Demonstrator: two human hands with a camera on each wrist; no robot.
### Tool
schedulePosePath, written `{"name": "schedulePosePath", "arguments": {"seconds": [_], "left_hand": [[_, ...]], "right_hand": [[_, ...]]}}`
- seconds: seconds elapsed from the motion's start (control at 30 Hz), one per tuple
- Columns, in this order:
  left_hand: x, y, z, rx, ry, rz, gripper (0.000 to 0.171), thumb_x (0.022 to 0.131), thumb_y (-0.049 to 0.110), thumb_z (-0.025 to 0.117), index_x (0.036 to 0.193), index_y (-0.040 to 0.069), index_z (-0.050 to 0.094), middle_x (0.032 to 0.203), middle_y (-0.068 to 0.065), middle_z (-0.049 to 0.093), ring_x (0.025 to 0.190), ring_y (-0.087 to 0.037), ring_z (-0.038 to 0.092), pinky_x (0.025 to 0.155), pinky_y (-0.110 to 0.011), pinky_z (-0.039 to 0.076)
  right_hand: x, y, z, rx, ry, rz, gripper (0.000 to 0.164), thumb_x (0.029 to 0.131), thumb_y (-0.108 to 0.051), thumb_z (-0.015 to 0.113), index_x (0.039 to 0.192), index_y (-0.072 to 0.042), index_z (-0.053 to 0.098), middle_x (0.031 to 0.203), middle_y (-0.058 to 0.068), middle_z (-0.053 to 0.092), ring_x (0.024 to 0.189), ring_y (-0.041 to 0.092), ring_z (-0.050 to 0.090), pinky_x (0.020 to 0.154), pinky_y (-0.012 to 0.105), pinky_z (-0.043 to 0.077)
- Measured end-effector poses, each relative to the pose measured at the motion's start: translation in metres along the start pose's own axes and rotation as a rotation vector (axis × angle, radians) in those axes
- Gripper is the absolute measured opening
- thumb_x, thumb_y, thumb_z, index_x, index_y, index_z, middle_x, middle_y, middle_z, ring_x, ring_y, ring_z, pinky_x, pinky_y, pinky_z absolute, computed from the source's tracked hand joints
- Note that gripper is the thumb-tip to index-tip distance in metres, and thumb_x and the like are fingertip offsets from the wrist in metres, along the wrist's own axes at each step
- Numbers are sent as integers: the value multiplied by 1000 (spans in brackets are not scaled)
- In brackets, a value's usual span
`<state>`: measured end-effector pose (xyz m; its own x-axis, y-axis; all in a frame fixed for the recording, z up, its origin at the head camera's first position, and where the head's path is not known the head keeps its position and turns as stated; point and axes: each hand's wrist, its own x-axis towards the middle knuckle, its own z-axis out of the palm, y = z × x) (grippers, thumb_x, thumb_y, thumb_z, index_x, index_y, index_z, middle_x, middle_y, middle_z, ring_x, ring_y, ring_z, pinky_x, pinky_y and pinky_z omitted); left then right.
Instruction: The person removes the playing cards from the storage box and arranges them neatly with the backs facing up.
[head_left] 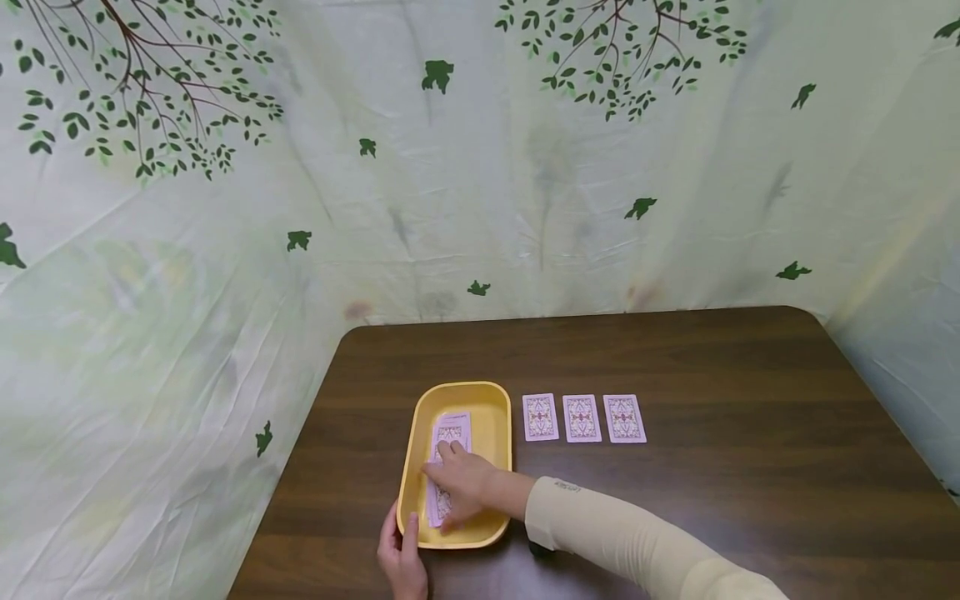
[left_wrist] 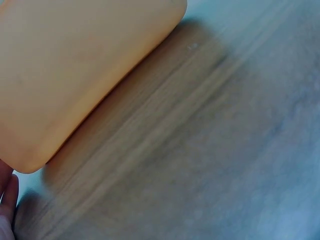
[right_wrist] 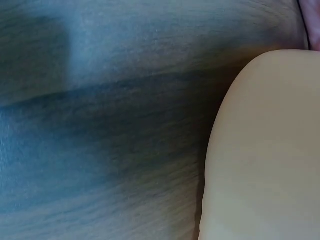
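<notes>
A yellow tray (head_left: 491, 404) stands on the left part of the table. My left hand (head_left: 402, 554) grips its near left corner, thumb at the rim and the other fingers along the outside. In the left wrist view, the tray (left_wrist: 75, 70) and a few fingertips (left_wrist: 9, 200) at its corner show. Inside the tray lies a pile of playing cards (head_left: 452, 427), patterned backs up. Over the middle of the pile, my right hand (head_left: 465, 483) reaches down with its fingers on the cards, hiding part of them. I cannot tell whether it pinches one.
To the right of the tray, three playing cards lie in a row with backs up: a left card (head_left: 540, 417), a middle card (head_left: 582, 418) and a right card (head_left: 625, 418). The brown wooden table (head_left: 720, 367) ends at a leaf-print curtain (head_left: 480, 208).
</notes>
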<state>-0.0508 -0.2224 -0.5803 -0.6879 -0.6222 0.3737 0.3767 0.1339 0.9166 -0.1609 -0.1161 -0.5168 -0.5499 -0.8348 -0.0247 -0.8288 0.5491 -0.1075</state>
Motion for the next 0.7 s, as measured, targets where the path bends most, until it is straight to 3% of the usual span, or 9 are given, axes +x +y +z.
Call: {"name": "schedulePosePath", "arguments": {"seconds": [0.7], "left_hand": [[1, -1, 0, 5, -12, -5, 32, 86, -12, 50, 116, -24, 45, 105, 4, 60, 95, -6, 57, 78, -14, 44]], "right_hand": [[-1, 8, 1, -63, 16, -40, 86, 61, -60, 74, 129, -18, 42, 117, 10, 43, 101, 21, 43, 82, 26, 43]]}}
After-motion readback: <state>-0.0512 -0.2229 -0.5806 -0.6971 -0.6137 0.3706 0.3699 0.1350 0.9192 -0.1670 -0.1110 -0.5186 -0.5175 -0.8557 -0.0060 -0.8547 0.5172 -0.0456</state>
